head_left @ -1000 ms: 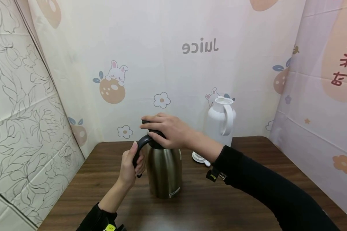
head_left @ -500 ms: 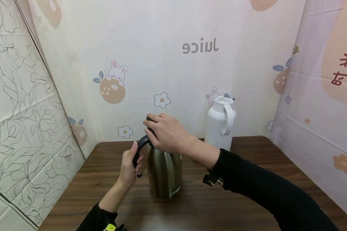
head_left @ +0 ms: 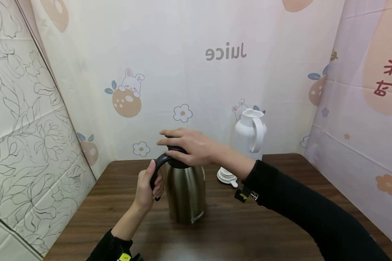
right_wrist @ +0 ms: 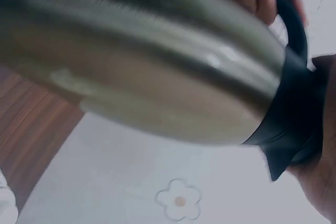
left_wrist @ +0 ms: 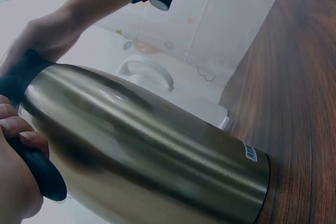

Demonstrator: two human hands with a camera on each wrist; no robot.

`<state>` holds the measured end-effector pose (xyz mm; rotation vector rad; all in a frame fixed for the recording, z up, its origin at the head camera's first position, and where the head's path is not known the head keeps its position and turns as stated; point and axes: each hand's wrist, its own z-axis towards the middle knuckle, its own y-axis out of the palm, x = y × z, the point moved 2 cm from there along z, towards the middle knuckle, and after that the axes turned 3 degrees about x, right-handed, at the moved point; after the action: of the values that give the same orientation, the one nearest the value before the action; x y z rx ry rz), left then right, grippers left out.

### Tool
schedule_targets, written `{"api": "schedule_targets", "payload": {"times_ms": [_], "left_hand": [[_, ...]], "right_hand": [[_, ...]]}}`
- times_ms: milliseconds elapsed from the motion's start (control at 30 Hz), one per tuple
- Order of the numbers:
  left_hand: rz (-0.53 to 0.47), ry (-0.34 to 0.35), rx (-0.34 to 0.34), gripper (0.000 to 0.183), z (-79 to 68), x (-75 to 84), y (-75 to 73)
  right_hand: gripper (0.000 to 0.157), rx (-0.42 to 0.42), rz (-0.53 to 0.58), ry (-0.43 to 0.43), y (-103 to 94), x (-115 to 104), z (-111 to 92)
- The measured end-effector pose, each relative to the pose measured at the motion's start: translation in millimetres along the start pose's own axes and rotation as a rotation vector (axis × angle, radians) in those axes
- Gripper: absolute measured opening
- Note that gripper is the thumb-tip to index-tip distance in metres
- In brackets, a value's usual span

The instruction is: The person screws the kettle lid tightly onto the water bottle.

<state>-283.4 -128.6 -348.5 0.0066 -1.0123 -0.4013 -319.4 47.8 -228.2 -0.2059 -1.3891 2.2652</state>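
A bronze steel vacuum jug (head_left: 185, 195) stands upright on the wooden table, its black handle (head_left: 160, 165) turned left. My left hand (head_left: 147, 186) grips that handle, thumb uppermost; in the left wrist view its curled fingers (left_wrist: 23, 129) show beside the steel body. Over the jug's black lid (head_left: 176, 148) lies my right hand (head_left: 194, 146), its fingers nearly straight and reaching past the lid's left side, thumb along the near side. In the right wrist view the black collar (right_wrist: 294, 108) with its pouring spout shows, while my right fingertips are hidden.
Behind and right of the steel jug stands a white jug (head_left: 248, 137) without a lid. A round white lid (head_left: 227, 177) lies on the brown table (head_left: 248, 232) near it, partly behind my right forearm. Printed curtains (head_left: 183, 79) enclose the back and sides.
My right hand first turned about the black lid with its fingers drawn closer, then swung back with fingers straightened out to the left. The left hand and steel jug have stayed put.
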Motion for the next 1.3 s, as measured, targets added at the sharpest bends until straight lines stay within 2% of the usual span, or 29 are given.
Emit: {"api": "schedule_targets", "payload": {"times_ms": [133, 267, 800, 1067, 1167, 1300], "left_hand": [[0.001, 0.0, 0.0, 0.061, 0.6, 0.5, 0.6], [-0.001, -0.002, 0.002, 0.061, 1.4, 0.8, 1.0], [0.001, -0.009, 0.014, 0.061, -0.7, 0.5, -0.4], [0.011, -0.004, 0.015, 0.061, -0.3, 0.8, 0.0], [0.01, -0.004, 0.015, 0.062, -0.3, 0.4, -0.1], [0.007, -0.001, 0.008, 0.061, -0.3, -0.1, 0.2]], "right_hand": [[0.039, 0.053, 0.05, -0.08, 0.9, 8.1, 0.7], [0.038, 0.076, 0.053, -0.076, 2.2, 9.0, 1.1], [0.038, 0.077, -0.073, 0.151, 6.1, -8.5, 4.1], [0.04, 0.124, -0.115, 0.302, 8.4, -21.0, 5.2], [0.04, 0.122, -0.106, 0.318, 8.6, -22.1, 4.9], [0.042, 0.095, -0.085, 0.29, 6.9, -18.5, 2.9]]}}
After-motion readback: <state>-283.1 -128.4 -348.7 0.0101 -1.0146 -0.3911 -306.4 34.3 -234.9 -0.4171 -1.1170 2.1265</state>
